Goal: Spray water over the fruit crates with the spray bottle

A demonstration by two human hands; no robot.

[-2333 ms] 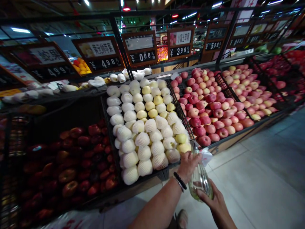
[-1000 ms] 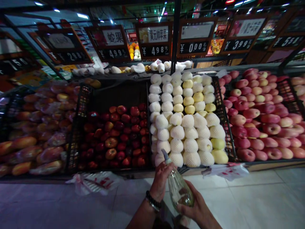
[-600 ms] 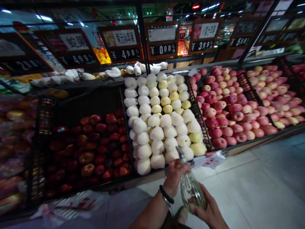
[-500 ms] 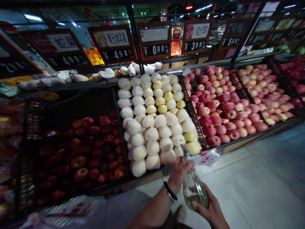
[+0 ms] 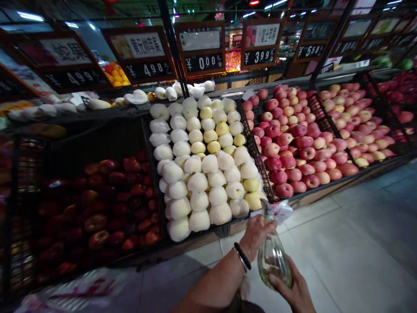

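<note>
A clear, ribbed, pear-shaped spray bottle (image 5: pixel 273 256) with a grey nozzle tilts in front of me, over the floor. Its neck, just below the nozzle, is wrapped by my left hand (image 5: pixel 256 234), which has dark and silvery bracelets (image 5: pixel 242 257) at the wrist. Lower down, my right hand (image 5: pixel 292 284) grips the rounded body, thumb across the front. Some liquid seems to lie inside. Just beyond the nozzle are pale yellow apples (image 5: pixel 256 201), many in white foam nets (image 5: pixel 199 221), stacked in a black crate.
Dark red apples (image 5: pixel 98 240) fill part of the crate on the left. Pink-red apples (image 5: pixel 284 190) are piled on the right behind a black crate wall (image 5: pixel 260 161). Price signs (image 5: pixel 200 48) hang above. Plastic bags (image 5: pixel 282 211) hang at the display's front edge, over a tiled floor (image 5: pixel 355 243).
The view has shifted a little, so the fruit display sits further left. Both hands and the spray bottle appear slightly further right; the grip on it looks the same.
</note>
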